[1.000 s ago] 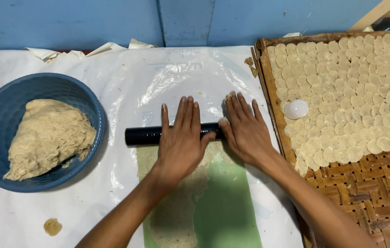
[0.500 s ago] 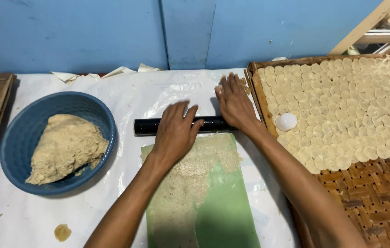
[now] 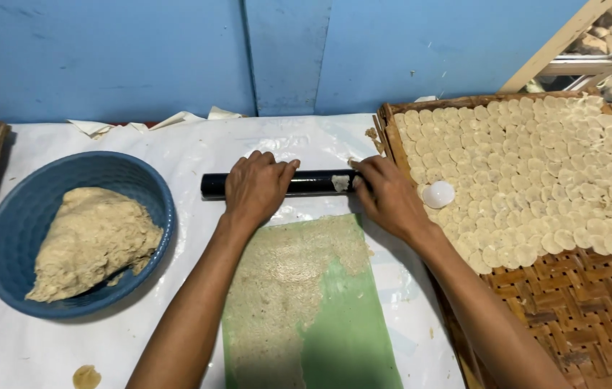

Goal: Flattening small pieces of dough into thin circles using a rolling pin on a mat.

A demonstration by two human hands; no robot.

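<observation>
On white sheet [image 3: 140, 346] by blue wall [image 3: 104, 57] | left hand [image 3: 254, 189], right hand [image 3: 387, 196] grip black roller [image 3: 313, 182]

No packages, labels, signs or screens in view. Closest thing: faint mirrored print showing through the clear plastic sheet [image 3: 198, 155] at upper centre of the frame, too washed out to make out.
</observation>
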